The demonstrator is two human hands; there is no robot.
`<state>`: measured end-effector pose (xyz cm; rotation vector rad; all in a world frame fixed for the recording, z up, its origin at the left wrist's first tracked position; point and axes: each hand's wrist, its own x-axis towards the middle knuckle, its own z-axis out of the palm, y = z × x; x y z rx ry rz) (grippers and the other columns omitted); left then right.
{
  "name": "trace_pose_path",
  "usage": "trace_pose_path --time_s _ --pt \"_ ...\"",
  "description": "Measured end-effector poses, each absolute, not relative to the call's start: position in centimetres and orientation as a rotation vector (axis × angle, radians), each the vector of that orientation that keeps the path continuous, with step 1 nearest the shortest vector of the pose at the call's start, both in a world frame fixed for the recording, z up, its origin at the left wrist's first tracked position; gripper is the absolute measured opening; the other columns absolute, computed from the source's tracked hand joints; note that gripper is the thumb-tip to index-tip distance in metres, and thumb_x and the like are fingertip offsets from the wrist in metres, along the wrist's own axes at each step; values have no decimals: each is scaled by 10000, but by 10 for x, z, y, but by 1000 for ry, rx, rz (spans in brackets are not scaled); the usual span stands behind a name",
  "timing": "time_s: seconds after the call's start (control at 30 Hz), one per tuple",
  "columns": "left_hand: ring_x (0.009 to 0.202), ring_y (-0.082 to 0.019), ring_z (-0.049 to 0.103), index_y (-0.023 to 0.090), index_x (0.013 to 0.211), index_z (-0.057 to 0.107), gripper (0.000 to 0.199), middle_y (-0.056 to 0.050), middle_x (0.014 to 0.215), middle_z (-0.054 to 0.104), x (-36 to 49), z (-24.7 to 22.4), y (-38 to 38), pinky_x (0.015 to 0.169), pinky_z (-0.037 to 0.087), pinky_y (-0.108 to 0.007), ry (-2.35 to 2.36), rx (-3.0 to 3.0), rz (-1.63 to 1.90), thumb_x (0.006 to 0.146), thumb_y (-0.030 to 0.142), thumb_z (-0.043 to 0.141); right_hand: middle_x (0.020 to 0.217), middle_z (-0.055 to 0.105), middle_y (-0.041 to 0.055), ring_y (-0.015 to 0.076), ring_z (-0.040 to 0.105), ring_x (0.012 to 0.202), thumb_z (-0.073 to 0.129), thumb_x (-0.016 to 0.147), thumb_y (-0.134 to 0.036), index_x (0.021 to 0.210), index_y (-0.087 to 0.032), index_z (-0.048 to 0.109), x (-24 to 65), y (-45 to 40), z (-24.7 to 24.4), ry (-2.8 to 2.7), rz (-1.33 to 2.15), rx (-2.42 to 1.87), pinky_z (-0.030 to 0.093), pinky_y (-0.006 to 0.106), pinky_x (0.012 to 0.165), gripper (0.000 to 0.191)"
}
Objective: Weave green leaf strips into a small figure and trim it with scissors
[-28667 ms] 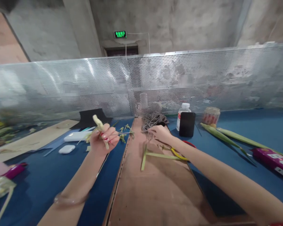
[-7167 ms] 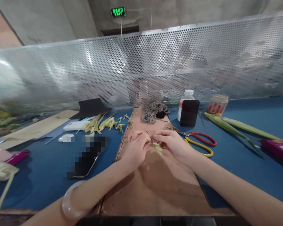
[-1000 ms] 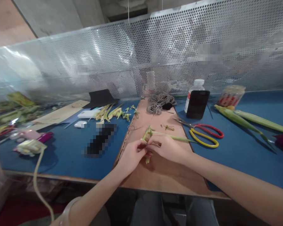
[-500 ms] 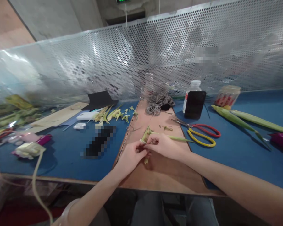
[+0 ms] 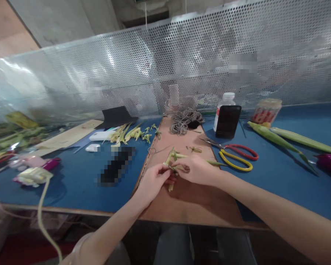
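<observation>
My left hand (image 5: pixel 151 184) is closed, thumb and fingers pinching a pale green strip of leaf or stalk (image 5: pixel 169 157) over the middle of the wooden board. The strip's ends stick out above and below the fingers. Close against it, my right hand (image 5: pixel 197 170) is closed too, its fingertips pinching a thin green sprig (image 5: pixel 179 168) that touches the strip. Partly behind my right hand, a longer green stalk (image 5: pixel 216 162) lies on the board. Scissors (image 5: pixel 223 151) with one red and one yellow handle rest open-bladed to the right.
The wooden board (image 5: pixel 198 206) lies between blue tabletop areas. At its far end sits tangled grey cord (image 5: pixel 182 123). Leaf pieces (image 5: pixel 129 135) are left of it. A black phone (image 5: pixel 228 122) leans on a bottle (image 5: pixel 228 96). Green husk-like leaves (image 5: pixel 278 139) lie right, near a jar (image 5: pixel 267 110).
My right hand has turned and drawn slightly to the right, and a thin green sprig now shows at its fingertips. My left hand keeps its hold in nearly the same place.
</observation>
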<state>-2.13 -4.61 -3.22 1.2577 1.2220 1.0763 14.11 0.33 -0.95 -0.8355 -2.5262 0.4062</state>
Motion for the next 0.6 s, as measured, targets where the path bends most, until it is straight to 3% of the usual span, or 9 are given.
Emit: trace_pose_path --time_s 0.13,0.43,0.6 --pt "666 -156 628 131 791 579 153 -39 740 650 -21 -32 -46 671 511 -293 1223 1258 1082 745 270 534 742 609 36 135 518 639 460 793 -155 753 -181 614 138 1 -12 -2615 273 -824 289 228 526 161" --pt "658 -136 610 142 742 550 121 -13 705 618 -20 -29 -47 665 497 -272 1233 1260 1096 736 263 554 541 441 -22 98 321 465 480 730 -150 629 -187 482 135 -4 -15 -2619 190 -907 159 246 467 108" --pt "674 -140 613 143 751 534 133 -15 733 622 -20 -29 -47 677 492 -277 1216 1245 1109 728 271 564 558 419 -37 81 340 485 483 705 -132 614 -179 431 135 -5 -13 -2549 280 -941 151 238 465 114"
